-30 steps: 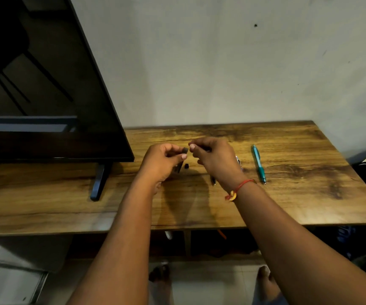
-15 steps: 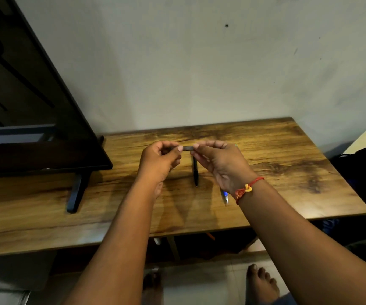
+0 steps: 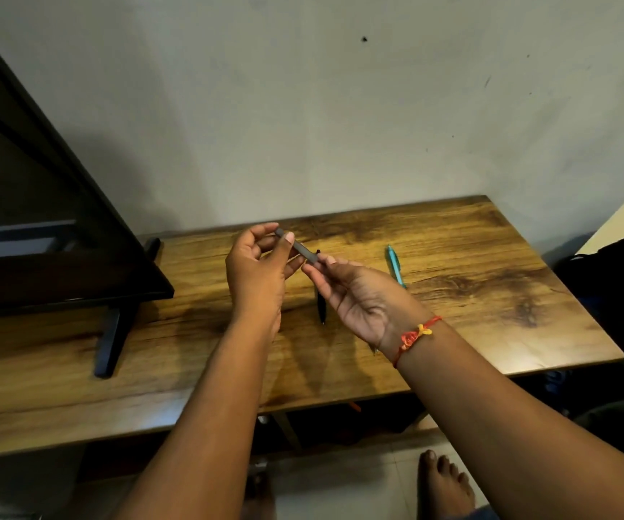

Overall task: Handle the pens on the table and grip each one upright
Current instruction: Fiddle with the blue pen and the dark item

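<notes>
View from a head-worn camera, looking down past a person's two bare forearms to a wooden table (image 3: 471, 332). Nearest the camera, below the table's front edge, bare feet (image 3: 445, 482) stand on a pale tiled floor (image 3: 359, 478). Both forearms reach forward over the table's front edge. A red and orange thread bracelet (image 3: 417, 334) is tied round the right wrist.

Above the middle of the table, clear of its surface, the two hands hold a grey pen (image 3: 297, 246) between them. The left hand (image 3: 256, 272) pinches the pen's farther, higher end between thumb and curled fingers. The right hand (image 3: 359, 294), palm turned up, pinches the nearer, lower end between thumb and forefinger. The pen slants down from left to right, closer to level than upright.

On the table beneath the hands lies a black pen (image 3: 321, 305), flat, its tip pointing toward the front edge. Just under the right wrist a small pen tip (image 3: 375, 350) pokes out on the table; it may belong to another pen, but the wrist hides the rest. Farther back on the table's right half lies a teal pen (image 3: 394, 266), flat, partly hidden by the right hand's fingers.

On the table's left end stands a large dark screen (image 3: 40, 219) on a black foot (image 3: 109, 343). Off the table's right end sits a dark bag (image 3: 622, 275). Behind the table's back edge rises a plain pale wall (image 3: 340, 106) with a few small marks.
</notes>
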